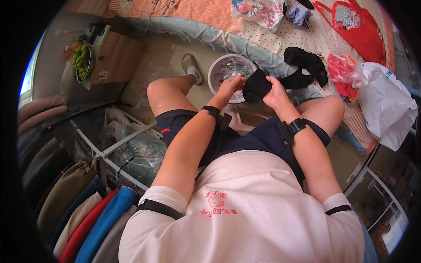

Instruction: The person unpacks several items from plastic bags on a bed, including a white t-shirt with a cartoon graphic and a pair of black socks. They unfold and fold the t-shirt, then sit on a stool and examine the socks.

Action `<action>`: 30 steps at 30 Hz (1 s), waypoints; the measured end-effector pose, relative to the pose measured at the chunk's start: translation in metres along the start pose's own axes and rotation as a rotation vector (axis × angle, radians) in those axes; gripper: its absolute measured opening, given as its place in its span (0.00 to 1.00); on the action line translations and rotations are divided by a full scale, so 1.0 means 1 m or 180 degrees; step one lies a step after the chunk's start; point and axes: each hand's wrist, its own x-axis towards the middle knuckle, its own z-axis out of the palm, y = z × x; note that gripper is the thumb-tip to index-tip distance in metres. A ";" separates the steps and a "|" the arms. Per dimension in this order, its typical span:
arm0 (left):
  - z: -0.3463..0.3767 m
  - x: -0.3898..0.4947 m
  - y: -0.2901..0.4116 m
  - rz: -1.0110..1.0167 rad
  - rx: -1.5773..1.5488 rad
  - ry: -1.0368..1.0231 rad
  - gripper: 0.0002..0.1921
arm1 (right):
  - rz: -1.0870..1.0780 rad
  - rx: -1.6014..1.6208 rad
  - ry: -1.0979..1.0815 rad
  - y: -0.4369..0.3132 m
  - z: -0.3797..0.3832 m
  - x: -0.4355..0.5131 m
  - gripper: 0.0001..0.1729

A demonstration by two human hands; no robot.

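Observation:
Both my hands hold a black sock (pixel 257 86), stretched between them over the right rim of a round white bin (pixel 212 77). My left hand (pixel 233 86) grips its left edge, with the fingertips partly hidden. At its upper right edge, my right hand (pixel 276 93) pinches the fabric. Crumpled clear plastic (pixel 232 68) lies inside the bin. More black socks (pixel 304 64) lie on the edge of the bed, just to the right of my right hand.
On the bed (pixel 210 19) are a red bag (pixel 365 37), a purple cloth (pixel 299 16) and a printed white bag (pixel 260 13). A white plastic bag (pixel 386 102) is at right. Green grapes (pixel 80 60) sit by a wooden cabinet (pixel 113 56). Clothes (pixel 105 223) hang at lower left.

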 end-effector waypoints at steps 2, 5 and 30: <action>0.007 -0.009 0.005 -0.0041 0.0036 -0.0046 0.22 | -0.0038 0.0044 0.0075 0.001 0.000 0.002 0.18; 0.014 -0.021 0.012 -0.0090 0.0332 0.0082 0.20 | -0.0134 0.0115 0.0285 0.002 0.000 0.005 0.17; 0.019 -0.023 0.022 0.0523 0.0721 0.1045 0.13 | -0.0192 -0.0808 -0.0145 0.008 0.001 -0.006 0.15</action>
